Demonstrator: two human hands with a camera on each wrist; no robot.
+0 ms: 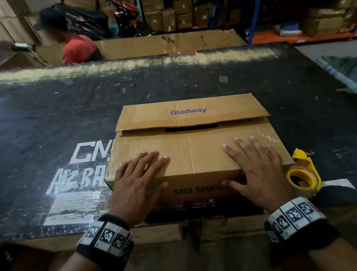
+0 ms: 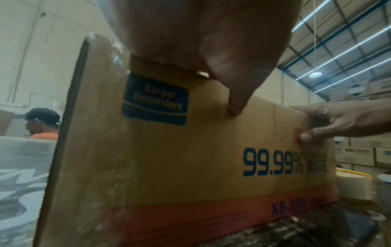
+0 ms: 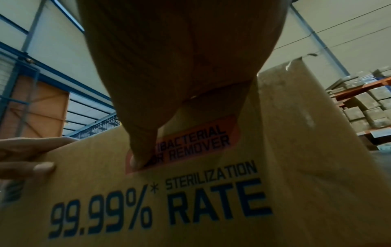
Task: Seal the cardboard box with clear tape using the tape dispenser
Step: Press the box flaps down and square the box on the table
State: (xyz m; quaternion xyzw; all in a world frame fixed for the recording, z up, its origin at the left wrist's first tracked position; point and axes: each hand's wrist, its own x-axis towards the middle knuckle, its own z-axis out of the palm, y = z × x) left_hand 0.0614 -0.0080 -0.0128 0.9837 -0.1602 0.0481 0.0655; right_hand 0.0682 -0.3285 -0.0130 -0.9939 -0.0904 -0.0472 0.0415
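Observation:
A brown cardboard box (image 1: 193,156) sits on the black table near its front edge. Its near top flap is folded down, and the far flap (image 1: 190,111), printed "Glodway", lies slightly raised with a dark gap between them. My left hand (image 1: 140,178) lies flat on the near flap's left part, its thumb (image 2: 234,93) on the front face. My right hand (image 1: 257,166) lies flat on the right part, its thumb (image 3: 143,147) on the orange label. A yellow tape dispenser (image 1: 303,174) with clear tape stands on the table just right of the box, held by neither hand.
The black table (image 1: 37,130) stretches far to the left and back. Behind it are a person in a red shirt (image 1: 77,48) and a large cardboard carton (image 1: 162,44). A green sack (image 1: 350,73) lies off the right edge. Shelves of boxes (image 1: 314,6) line the back.

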